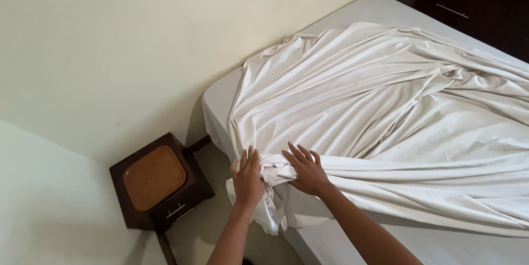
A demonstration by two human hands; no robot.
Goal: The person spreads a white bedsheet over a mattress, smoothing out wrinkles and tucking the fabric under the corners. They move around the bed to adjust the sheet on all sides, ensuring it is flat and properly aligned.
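Observation:
A rumpled white sheet (386, 111) lies spread over a mattress (220, 97), gathered into a bunch at the mattress's near corner. My left hand (248, 177) presses against the left side of that bunch, fingers pointing up. My right hand (306, 169) rests on its right side, fingers spread over the folds. A loose tail of the sheet (273, 212) hangs down off the corner between my forearms.
A small dark wooden bedside table (160, 185) with a lighter brown top stands in the room's corner, left of the bed. Cream walls (110, 50) run behind it. A dark wooden headboard (474, 0) is at the top right.

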